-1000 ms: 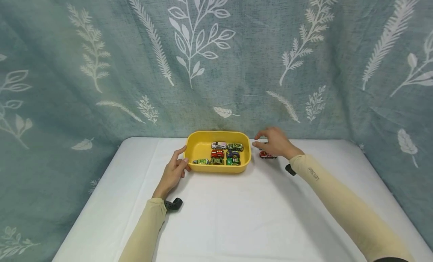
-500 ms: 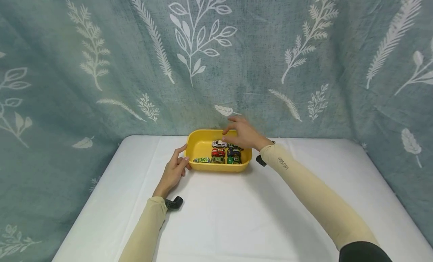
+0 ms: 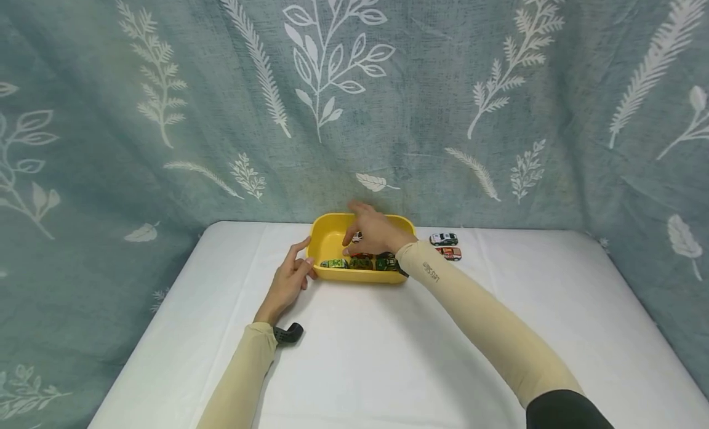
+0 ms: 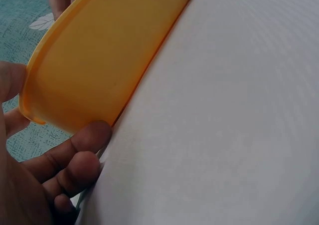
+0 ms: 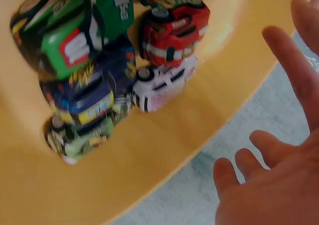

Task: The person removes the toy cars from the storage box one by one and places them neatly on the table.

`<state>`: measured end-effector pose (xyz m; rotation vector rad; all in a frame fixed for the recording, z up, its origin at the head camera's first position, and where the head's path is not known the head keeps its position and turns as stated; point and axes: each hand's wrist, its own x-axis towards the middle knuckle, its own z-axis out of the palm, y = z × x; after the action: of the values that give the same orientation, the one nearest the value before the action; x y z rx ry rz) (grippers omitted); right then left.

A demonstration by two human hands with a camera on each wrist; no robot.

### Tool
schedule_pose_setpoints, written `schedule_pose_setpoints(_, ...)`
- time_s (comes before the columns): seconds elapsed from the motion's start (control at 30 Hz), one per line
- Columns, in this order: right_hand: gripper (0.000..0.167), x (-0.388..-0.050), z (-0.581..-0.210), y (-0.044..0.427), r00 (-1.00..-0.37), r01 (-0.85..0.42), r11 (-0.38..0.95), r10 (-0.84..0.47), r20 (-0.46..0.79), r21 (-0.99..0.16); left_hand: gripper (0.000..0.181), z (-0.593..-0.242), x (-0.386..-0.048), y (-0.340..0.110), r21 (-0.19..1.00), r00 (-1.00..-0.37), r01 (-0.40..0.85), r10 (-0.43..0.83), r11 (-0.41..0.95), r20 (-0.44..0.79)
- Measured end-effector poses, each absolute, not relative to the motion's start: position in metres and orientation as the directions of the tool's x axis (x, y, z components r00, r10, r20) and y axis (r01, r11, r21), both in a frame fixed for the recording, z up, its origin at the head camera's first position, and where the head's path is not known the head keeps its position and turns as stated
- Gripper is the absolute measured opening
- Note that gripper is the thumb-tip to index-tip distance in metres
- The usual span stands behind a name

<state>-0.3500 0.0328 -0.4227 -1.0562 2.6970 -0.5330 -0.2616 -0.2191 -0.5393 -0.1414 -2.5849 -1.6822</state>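
Note:
A yellow plastic tray (image 3: pixel 354 277) stands at the far edge of the table. My left hand (image 3: pixel 285 280) holds its left end, with fingers (image 4: pixel 88 137) against the outer wall. Over the tray is my right hand (image 3: pixel 376 229), fingers spread and nothing between them. Several toy cars lie inside: a white one (image 5: pixel 164 84), a red one (image 5: pixel 174 34), a dark blue one (image 5: pixel 92 90), a green one (image 5: pixel 75 33) and a camouflage one (image 5: pixel 82 137). A light green car (image 3: pixel 335 264) sits at the front left. My right hand partly covers the cars in the head view.
To the right of the tray, a white and black toy car (image 3: pixel 444 239) and a red toy car (image 3: pixel 449 253) lie on the white table (image 3: pixel 332 355). A teal leaf-patterned cloth (image 3: pixel 421 96) hangs right behind the table.
My right hand has moved left, from over the two cars on the table to above the tray. Those two cars are now uncovered. My left hand stays at the tray's end.

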Motion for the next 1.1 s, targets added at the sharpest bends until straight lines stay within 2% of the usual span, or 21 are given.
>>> schedule_pose_setpoints(0.27,0.026,-0.356,-0.431,0.022,-0.714,-0.619,0.681,-0.695,-0.080,-0.393,0.052,-0.540,-0.263,-0.219,0.906,-0.992,0.127,0.062,0.404,0.111)
schedule_pose_setpoints(0.47,0.031,-0.360,-0.436,0.013,-0.689,-0.664,0.686,-0.716,-0.112,-0.297,0.052,-0.539,-0.264,-0.219,0.910,-0.992,0.126,0.061,0.394,0.111)
schedule_pose_setpoints(0.6,0.030,-0.361,-0.438,0.008,-0.669,-0.683,0.672,-0.733,-0.124,-0.286,0.051,-0.539,-0.264,-0.220,0.912,-0.993,0.116,0.053,0.393,0.103)
schedule_pose_setpoints(1.1,0.020,-0.355,-0.445,-0.008,-0.664,-0.722,0.683,-0.729,-0.167,-0.111,0.051,-0.539,-0.263,-0.221,0.912,-0.992,0.126,0.060,0.390,0.112)
